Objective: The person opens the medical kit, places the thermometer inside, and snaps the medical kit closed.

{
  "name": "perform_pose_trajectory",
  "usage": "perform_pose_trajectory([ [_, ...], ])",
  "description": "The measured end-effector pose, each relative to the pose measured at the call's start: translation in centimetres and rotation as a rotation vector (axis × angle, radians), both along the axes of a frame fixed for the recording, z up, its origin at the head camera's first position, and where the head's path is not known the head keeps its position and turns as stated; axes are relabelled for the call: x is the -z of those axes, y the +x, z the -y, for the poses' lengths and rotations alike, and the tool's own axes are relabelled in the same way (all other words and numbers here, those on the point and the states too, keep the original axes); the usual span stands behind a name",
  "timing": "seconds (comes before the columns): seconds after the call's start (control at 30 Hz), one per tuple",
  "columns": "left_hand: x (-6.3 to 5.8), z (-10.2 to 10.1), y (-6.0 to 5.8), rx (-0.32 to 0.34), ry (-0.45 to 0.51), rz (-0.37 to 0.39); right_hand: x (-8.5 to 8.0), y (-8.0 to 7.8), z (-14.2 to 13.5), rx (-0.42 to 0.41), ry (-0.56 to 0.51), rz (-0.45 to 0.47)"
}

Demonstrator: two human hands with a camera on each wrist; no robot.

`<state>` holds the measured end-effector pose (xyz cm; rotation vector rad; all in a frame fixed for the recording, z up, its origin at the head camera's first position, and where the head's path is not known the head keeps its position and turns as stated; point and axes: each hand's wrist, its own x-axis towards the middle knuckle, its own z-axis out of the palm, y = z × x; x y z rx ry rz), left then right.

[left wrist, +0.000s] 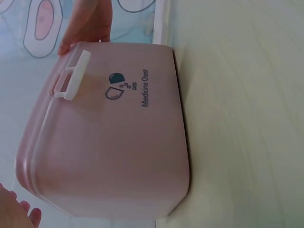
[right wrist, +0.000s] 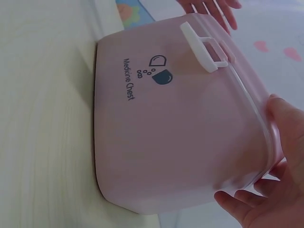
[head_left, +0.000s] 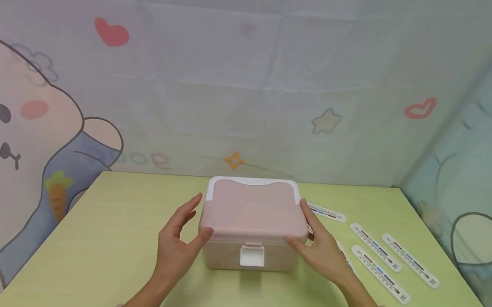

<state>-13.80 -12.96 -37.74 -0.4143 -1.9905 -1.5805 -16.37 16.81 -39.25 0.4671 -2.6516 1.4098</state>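
A pink medicine chest (head_left: 254, 213) with a white carrying handle (head_left: 253, 181) stands on the table, its lid down. On its front, the white latch (right wrist: 198, 47) juts outward, over a capsule print and the words "Medicine Chest" (left wrist: 145, 88). My right hand (head_left: 322, 250) grips the chest's right side at the lid, thumb on the front edge and fingers along the side. Beside the left end, my left hand (head_left: 178, 247) is held with fingers spread; in the left wrist view its fingertips (left wrist: 34, 216) show a gap from the chest.
Several white thermometer strips lie on the table (head_left: 133, 240) to the right, among them one strip (head_left: 380, 274) near the front and another (head_left: 410, 260) farthest right. One strip (head_left: 328, 213) is partly hidden behind the chest. A printed cloth (head_left: 233, 78) hangs behind.
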Motion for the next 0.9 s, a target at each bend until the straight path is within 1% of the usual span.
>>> perform_pose_trajectory([
  [0.13,-0.7,-0.2,0.3,0.017,-0.062,0.012,0.3,0.0,0.0,0.007,-0.025,0.006],
  [0.2,-1.0,-0.2,0.4,0.029,-0.086,0.049,0.4,-0.1,0.1,0.015,-0.03,0.008],
  [0.27,-0.4,0.0,0.0,0.032,-0.107,0.074,0.5,-0.1,0.1,0.02,-0.036,0.005],
  [0.43,1.6,0.7,-1.1,0.048,-0.125,0.147,0.7,-0.1,0.1,0.022,-0.053,-0.001],
  [0.53,2.3,0.9,-1.4,0.067,-0.121,0.176,0.9,0.0,0.1,0.023,-0.057,-0.006],
  [0.63,2.8,1.0,-1.5,0.075,-0.11,0.191,1.0,0.1,0.2,0.023,-0.06,-0.013],
  [0.77,3.1,1.0,-1.4,0.084,-0.096,0.204,1.3,0.2,0.3,0.04,-0.047,0.009],
  [0.83,3.0,0.9,-1.3,0.089,-0.097,0.206,1.4,0.2,0.3,0.048,-0.039,0.024],
  [0.9,2.4,0.7,-0.9,0.093,-0.092,0.206,1.6,0.3,0.3,0.053,-0.034,0.032],
])
